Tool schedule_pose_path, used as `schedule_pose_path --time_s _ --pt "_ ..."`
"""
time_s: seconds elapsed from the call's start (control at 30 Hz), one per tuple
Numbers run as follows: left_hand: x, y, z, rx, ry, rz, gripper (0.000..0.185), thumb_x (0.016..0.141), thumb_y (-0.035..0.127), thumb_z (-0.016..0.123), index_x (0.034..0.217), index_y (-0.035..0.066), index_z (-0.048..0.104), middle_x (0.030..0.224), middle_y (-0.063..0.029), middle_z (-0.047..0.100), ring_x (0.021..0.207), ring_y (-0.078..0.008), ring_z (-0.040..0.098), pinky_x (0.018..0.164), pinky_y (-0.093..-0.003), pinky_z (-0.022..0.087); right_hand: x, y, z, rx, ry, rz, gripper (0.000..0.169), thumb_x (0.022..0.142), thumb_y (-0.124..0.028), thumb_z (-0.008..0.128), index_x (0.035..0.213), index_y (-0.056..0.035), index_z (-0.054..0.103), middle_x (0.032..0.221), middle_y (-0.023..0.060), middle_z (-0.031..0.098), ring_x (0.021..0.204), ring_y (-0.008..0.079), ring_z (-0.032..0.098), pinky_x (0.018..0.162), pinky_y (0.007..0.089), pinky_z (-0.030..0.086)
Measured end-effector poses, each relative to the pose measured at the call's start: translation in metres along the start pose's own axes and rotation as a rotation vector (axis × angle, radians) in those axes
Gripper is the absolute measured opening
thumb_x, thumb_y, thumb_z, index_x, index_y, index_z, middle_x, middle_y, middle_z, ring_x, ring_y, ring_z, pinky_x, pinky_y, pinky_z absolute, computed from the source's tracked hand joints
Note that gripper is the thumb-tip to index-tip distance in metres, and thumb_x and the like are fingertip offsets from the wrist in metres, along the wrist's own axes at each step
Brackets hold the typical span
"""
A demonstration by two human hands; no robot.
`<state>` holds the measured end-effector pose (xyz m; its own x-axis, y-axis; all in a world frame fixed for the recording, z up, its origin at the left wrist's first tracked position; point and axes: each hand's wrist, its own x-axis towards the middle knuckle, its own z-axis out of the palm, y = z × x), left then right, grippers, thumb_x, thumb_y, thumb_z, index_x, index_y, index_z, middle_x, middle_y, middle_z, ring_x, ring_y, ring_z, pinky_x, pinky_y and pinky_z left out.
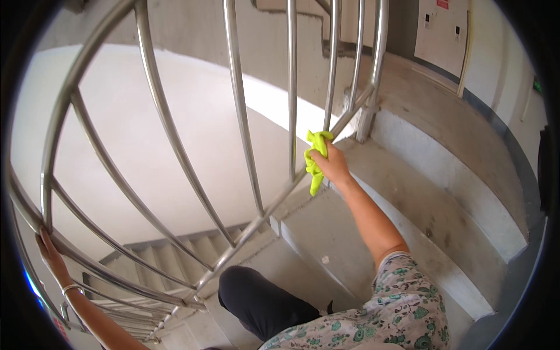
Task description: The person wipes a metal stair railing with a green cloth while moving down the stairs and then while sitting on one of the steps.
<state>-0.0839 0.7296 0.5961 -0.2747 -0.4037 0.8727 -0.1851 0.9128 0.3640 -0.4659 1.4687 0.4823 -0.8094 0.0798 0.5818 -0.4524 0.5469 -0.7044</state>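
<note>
My right hand point(332, 164) is closed on a bunched yellow-green cloth point(316, 153), which lies against the lower rail point(282, 194) of a stainless steel stair railing, near the foot of an upright bar point(292, 109). One end of the cloth hangs below my fingers. At the far left my left hand point(50, 251), with a bangle at its wrist, rests on a thicker metal post or rail point(70, 249) of the same railing. Part of that hand is hidden behind the metal, so its full grip does not show.
Concrete steps point(415, 201) rise to the right towards a landing point(442, 105) with a pale wall panel point(442, 39). Beyond the bars a lower flight of stairs point(162, 262) descends beside a white wall point(118, 153). My bent knee point(258, 297) is close to the railing.
</note>
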Motion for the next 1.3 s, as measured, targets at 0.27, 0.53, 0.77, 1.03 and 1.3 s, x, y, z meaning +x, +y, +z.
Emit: schedule_pose_path --time_s 0.27,0.53,0.77,1.03,1.3 --pt "-0.001 0.059 0.002 -0.048 0.031 -0.172 0.061 0.096 0.042 0.046 0.135 -0.005 0.042 0.136 -0.022 0.045 0.126 -0.0316 0.044 0.105 -0.0347 0.032 0.216 -0.266 -0.117 0.224 0.569 -0.603 0.045 0.086 -0.026 0.062 0.122 -0.003 0.048 0.106 0.0175 0.063 0.097 0.0307 0.063 0.08 0.0369 0.05" --pt "-0.017 0.074 0.003 -0.039 0.119 -0.199 0.061 0.096 0.044 0.045 0.133 -0.005 0.044 0.133 -0.0222 0.048 0.122 -0.0327 0.046 0.103 -0.0355 0.033 0.323 -0.329 -0.086 0.176 0.379 -0.778 0.041 0.084 -0.025 0.062 0.117 -0.0021 0.055 0.105 0.0192 0.061 0.096 0.0317 0.062 0.079 0.038 0.049" --pt "-0.012 0.053 0.005 -0.011 0.103 -0.136 0.057 0.096 0.043 0.045 0.133 -0.001 0.046 0.129 -0.0222 0.05 0.118 -0.0338 0.049 0.101 -0.0361 0.035 0.142 -0.164 -0.013 0.073 0.323 -0.762 0.038 0.072 -0.005 0.06 0.109 -0.011 0.058 0.106 0.015 0.056 0.098 0.0387 0.056 0.08 0.0443 0.049" --pt "-0.008 0.088 -0.004 -0.047 0.085 -0.181 0.059 0.095 0.045 0.046 0.127 -0.004 0.048 0.112 -0.0221 0.059 0.1 -0.034 0.056 0.09 -0.0374 0.041 0.114 -0.207 -0.061 -0.011 0.174 -0.596 0.034 0.078 -0.025 0.064 0.109 -0.0124 0.059 0.089 0.0124 0.064 0.083 0.0277 0.064 0.068 0.0369 0.05" --pt "-0.017 0.088 0.001 -0.014 0.199 -0.167 0.064 0.094 0.048 0.046 0.129 -0.006 0.046 0.119 -0.0237 0.056 0.11 -0.035 0.053 0.095 -0.0365 0.039 0.207 -0.395 -0.053 0.872 -0.341 -0.568 0.04 0.089 -0.031 0.058 0.119 -0.005 0.056 0.101 0.0134 0.064 0.091 0.0245 0.062 0.077 0.0314 0.048"
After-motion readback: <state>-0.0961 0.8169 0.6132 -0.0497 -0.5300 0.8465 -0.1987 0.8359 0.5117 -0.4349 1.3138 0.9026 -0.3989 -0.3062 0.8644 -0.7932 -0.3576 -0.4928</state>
